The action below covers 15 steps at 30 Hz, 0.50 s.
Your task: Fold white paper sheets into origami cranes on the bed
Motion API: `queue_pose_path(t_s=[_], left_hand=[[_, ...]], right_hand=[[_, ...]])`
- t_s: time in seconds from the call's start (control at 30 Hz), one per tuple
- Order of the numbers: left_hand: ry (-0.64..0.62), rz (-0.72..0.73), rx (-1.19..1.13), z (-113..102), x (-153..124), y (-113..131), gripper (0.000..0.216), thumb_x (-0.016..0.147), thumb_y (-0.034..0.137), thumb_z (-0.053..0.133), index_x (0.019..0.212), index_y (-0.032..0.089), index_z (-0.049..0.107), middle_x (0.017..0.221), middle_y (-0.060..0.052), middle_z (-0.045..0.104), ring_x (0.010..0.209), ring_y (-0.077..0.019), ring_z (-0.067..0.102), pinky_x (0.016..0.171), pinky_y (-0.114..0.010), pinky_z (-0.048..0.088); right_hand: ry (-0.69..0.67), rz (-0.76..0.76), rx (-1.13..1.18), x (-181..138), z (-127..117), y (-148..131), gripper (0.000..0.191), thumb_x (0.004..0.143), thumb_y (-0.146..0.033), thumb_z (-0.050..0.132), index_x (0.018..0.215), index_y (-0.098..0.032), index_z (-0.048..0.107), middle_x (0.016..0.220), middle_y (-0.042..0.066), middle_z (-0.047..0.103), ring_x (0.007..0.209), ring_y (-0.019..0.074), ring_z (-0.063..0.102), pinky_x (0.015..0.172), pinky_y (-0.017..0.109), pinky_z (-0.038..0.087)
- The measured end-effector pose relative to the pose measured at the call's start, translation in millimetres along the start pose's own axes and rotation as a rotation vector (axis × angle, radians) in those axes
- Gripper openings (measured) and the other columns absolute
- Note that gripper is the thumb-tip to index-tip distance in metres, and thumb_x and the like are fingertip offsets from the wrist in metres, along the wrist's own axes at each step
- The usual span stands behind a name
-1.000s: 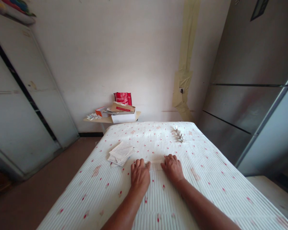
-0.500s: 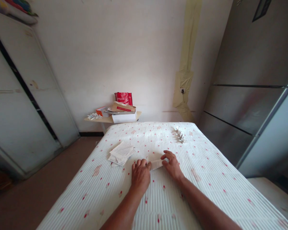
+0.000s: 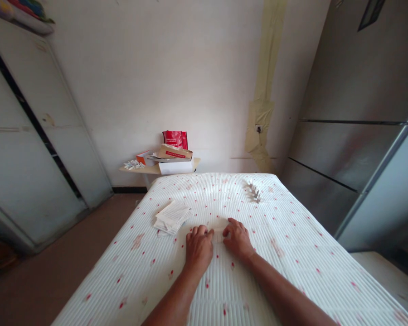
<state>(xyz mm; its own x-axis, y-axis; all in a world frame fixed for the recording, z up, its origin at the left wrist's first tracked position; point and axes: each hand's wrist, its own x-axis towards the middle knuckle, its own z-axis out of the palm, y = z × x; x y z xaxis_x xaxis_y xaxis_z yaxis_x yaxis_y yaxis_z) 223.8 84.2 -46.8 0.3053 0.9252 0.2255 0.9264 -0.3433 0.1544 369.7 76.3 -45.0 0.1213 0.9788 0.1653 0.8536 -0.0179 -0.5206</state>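
A small folded piece of paper (image 3: pixel 218 235) lies on the white, red-dotted cover between my two hands. My left hand (image 3: pixel 199 248) grips its left end, thumb pointing right and fingers curled over it. At its right end is my right hand (image 3: pixel 238 239), with thumb and fingers closed on the paper and the index finger raised a little. To the left rests a stack of printed paper sheets (image 3: pixel 172 216), loosely piled. Beyond my right hand, several small folded paper pieces (image 3: pixel 254 192) stand in a row.
Behind the covered surface (image 3: pixel 275 280), a small table (image 3: pixel 153 170) bears a white box (image 3: pixel 176 167), a red bag (image 3: pixel 175 139) and more folded paper pieces (image 3: pixel 133 165). A grey refrigerator (image 3: pixel 353 149) stands at right, pale cabinets (image 3: pixel 54 136) at left.
My right hand has moved left along the paper, closer to my left hand, and covers more of it. My left hand has stayed nearly still.
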Motion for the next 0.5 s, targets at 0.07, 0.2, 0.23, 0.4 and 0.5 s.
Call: queue_pose_path(t_s=[0.07, 0.2, 0.23, 0.4, 0.5], left_hand=[[-0.023, -0.020, -0.021, -0.6, 1.4, -1.5, 0.033, 0.083, 0.017, 0.044, 0.109, 0.032, 0.058, 0.103, -0.003, 0.054, 0.099, -0.0184, 0.043, 0.079, -0.032, 0.030], [-0.077, -0.071, -0.064, -4.3, 5.4, -1.3, 0.033, 0.081, 0.020, 0.045, 0.108, 0.033, 0.060, 0.104, -0.002, 0.054, 0.099, -0.0181, 0.044, 0.079, -0.032, 0.032], [-0.080, -0.080, -0.069, -5.6, 6.2, -0.1, 0.031, 0.082, 0.024, 0.045, 0.106, 0.034, 0.061, 0.103, -0.002, 0.054, 0.099, -0.0183, 0.044, 0.078, -0.032, 0.032], [-0.087, -0.146, -0.058, -11.2, 7.3, 8.4, 0.030, 0.078, 0.042, 0.051, 0.102, 0.031, 0.063, 0.102, -0.004, 0.055, 0.101, -0.0219, 0.044, 0.079, -0.034, 0.033], [-0.086, -0.172, -0.058, -11.4, 6.7, 10.6, 0.031, 0.076, 0.042, 0.053, 0.103, 0.031, 0.063, 0.102, -0.004, 0.055, 0.101, -0.0222, 0.044, 0.080, -0.034, 0.033]], right_hand=[[-0.009, 0.018, -0.016, 1.5, -1.7, 1.6, 0.016, 0.065, -0.013, 0.054, 0.074, -0.020, 0.065, 0.129, 0.006, 0.047, 0.119, 0.0232, 0.041, 0.094, 0.037, 0.032], [-0.015, 0.028, -0.037, 3.0, -3.0, 2.4, 0.015, 0.067, -0.014, 0.054, 0.071, -0.021, 0.066, 0.127, 0.005, 0.049, 0.117, 0.0230, 0.043, 0.093, 0.036, 0.033], [-0.013, 0.027, -0.041, 2.9, -2.4, 2.1, 0.014, 0.067, -0.014, 0.054, 0.070, -0.021, 0.066, 0.127, 0.005, 0.050, 0.116, 0.0229, 0.043, 0.093, 0.036, 0.033], [0.019, 0.006, -0.051, 1.7, 2.7, 1.4, 0.005, 0.067, -0.023, 0.061, 0.067, -0.020, 0.065, 0.125, 0.005, 0.051, 0.114, 0.0238, 0.043, 0.091, 0.037, 0.033], [0.037, 0.002, -0.045, 0.8, 4.4, 1.3, 0.006, 0.065, -0.025, 0.064, 0.065, -0.020, 0.064, 0.124, 0.006, 0.051, 0.113, 0.0238, 0.043, 0.090, 0.037, 0.033]])
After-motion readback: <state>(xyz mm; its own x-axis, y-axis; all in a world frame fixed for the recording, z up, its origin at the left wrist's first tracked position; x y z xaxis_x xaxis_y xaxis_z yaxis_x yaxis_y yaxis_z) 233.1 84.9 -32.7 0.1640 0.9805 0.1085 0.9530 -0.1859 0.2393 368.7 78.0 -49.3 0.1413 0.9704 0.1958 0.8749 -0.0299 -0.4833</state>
